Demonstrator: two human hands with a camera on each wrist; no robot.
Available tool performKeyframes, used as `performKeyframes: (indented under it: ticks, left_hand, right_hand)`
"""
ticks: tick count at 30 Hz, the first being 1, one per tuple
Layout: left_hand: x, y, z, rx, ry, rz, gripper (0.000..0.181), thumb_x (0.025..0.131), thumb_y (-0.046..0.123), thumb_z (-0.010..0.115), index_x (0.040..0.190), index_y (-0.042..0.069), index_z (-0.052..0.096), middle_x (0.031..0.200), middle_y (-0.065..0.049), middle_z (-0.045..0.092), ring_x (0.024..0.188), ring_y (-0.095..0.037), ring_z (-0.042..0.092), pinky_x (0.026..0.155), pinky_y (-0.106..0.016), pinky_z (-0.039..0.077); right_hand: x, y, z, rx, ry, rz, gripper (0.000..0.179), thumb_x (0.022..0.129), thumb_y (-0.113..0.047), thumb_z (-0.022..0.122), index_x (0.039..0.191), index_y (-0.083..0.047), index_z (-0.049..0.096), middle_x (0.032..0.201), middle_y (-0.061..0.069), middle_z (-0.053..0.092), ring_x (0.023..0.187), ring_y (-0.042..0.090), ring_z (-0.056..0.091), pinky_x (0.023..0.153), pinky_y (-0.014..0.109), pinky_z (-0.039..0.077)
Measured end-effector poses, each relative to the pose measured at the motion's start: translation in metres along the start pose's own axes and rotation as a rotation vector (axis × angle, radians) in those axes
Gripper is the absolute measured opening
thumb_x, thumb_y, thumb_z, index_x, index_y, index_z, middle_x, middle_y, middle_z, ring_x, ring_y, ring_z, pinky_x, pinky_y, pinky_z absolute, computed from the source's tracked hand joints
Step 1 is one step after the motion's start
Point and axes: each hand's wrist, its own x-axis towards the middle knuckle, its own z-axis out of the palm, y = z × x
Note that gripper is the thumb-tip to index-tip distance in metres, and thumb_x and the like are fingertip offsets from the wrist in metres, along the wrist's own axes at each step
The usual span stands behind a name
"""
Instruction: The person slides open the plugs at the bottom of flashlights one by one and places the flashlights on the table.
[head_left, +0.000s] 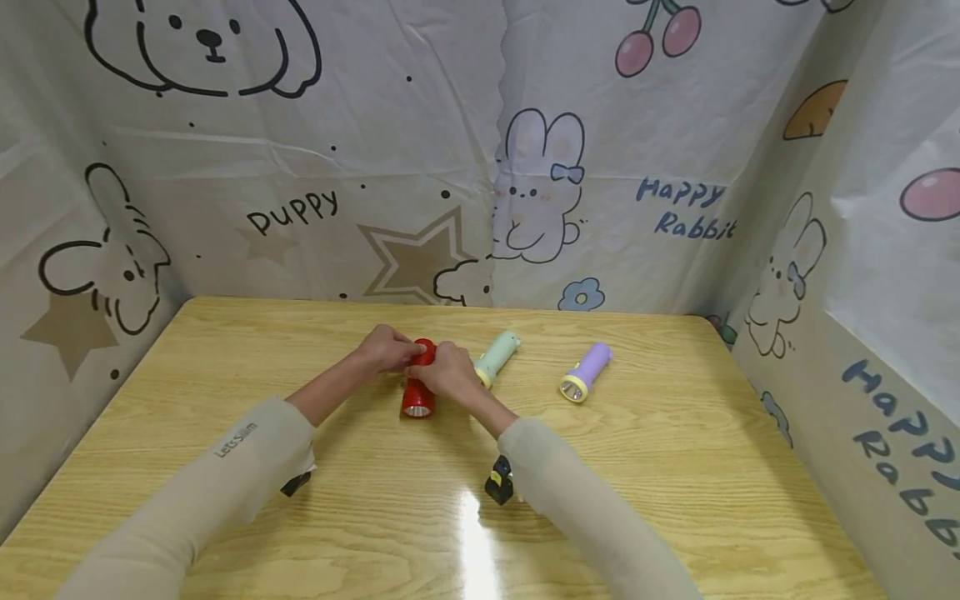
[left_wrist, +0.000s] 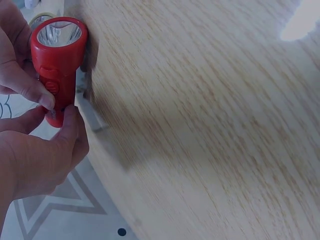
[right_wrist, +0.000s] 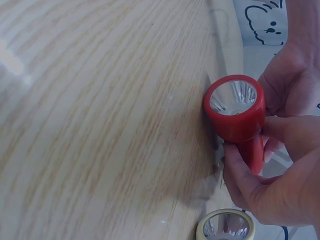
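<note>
A red flashlight (head_left: 418,398) lies between both hands over the wooden table, its lens end toward me. My left hand (head_left: 386,348) pinches its tail end, thumb and fingers on either side, as the left wrist view shows. Further up the barrel, my right hand (head_left: 450,371) grips it, thumb near the switch (left_wrist: 52,86). In the right wrist view, the right fingers curl against the barrel just behind the wide red head (right_wrist: 235,122). Beside the right hand lies a mint-green flashlight (head_left: 498,356) with a yellow rim, partly hidden behind that hand.
A purple flashlight (head_left: 588,371) with a yellow rim lies farther right on the table (head_left: 660,467). Fabric printed with cartoon animals (head_left: 537,187) stands behind the table and at both sides. Black wrist camera parts (head_left: 498,481) show under the forearms.
</note>
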Motion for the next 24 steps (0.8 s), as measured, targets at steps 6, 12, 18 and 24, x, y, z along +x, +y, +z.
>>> performKeyframes:
  ticks: [6, 12, 18, 24]
  left_hand:
    - [0.0025, -0.0018, 0.0011, 0.064, 0.010, 0.022, 0.030, 0.097, 0.016, 0.066, 0.107, -0.012, 0.072, 0.094, -0.011, 0.068, 0.076, -0.012, 0.058, 0.064, -0.020, 0.051]
    - [0.0028, -0.0012, 0.0017, 0.060, 0.002, -0.014, 0.033, 0.099, 0.016, 0.063, 0.117, -0.012, 0.067, 0.111, -0.019, 0.067, 0.085, -0.017, 0.060, 0.067, -0.021, 0.051]
    - [0.0028, -0.0001, 0.0022, 0.057, -0.004, -0.034, 0.035, 0.099, 0.016, 0.062, 0.121, -0.011, 0.065, 0.120, -0.022, 0.063, 0.090, -0.020, 0.061, 0.073, -0.024, 0.052]
    - [0.0033, 0.0000, 0.0019, 0.069, 0.003, -0.025, 0.034, 0.099, 0.016, 0.062, 0.119, -0.011, 0.066, 0.111, -0.019, 0.066, 0.081, -0.016, 0.059, 0.068, -0.024, 0.051]
  right_hand:
    - [0.0006, 0.0006, 0.0012, 0.002, -0.004, 0.004, 0.035, 0.088, -0.034, 0.078, 0.080, -0.006, 0.058, 0.062, 0.001, 0.050, 0.049, 0.011, 0.045, 0.041, 0.020, 0.033]
    - [-0.0006, 0.0017, 0.0023, 0.026, -0.002, -0.003, 0.032, 0.090, -0.031, 0.077, 0.089, -0.004, 0.059, 0.070, 0.004, 0.057, 0.054, 0.013, 0.051, 0.044, 0.020, 0.039]
    - [-0.0009, 0.0019, 0.0019, 0.030, -0.002, 0.002, 0.032, 0.090, -0.031, 0.077, 0.090, -0.004, 0.060, 0.072, 0.005, 0.059, 0.056, 0.014, 0.052, 0.045, 0.021, 0.040]
    - [0.0024, 0.0013, 0.0026, 0.010, -0.009, 0.019, 0.033, 0.089, -0.033, 0.078, 0.086, -0.005, 0.060, 0.066, 0.003, 0.053, 0.051, 0.012, 0.048, 0.042, 0.020, 0.035]
